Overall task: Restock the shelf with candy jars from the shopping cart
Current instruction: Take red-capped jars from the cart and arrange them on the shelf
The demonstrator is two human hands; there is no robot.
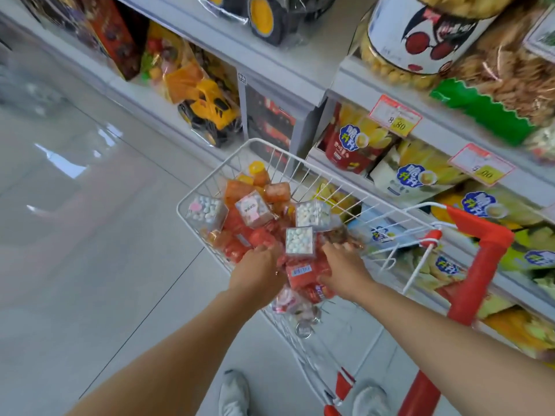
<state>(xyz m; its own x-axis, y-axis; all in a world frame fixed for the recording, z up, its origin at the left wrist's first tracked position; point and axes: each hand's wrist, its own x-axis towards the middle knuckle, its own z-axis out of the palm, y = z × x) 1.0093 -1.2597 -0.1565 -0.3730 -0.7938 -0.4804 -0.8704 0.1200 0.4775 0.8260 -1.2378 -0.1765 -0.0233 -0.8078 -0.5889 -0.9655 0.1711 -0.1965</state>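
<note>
A white wire shopping cart with a red handle holds several candy jars: clear cube jars of white candy and red and orange jars. Both my hands reach down into it. My left hand and my right hand flank a red jar with a price sticker, fingers curled against its sides. A clear cube jar of white candies lies just above that jar, between my fingertips. Whether my hands grip the red jar or the cube jar is hard to tell.
Shelves run along the right with chip bags, price tags and a large snack tub. Toy trucks sit on shelves farther ahead. Grey tiled floor lies to the left. My shoes are below the cart.
</note>
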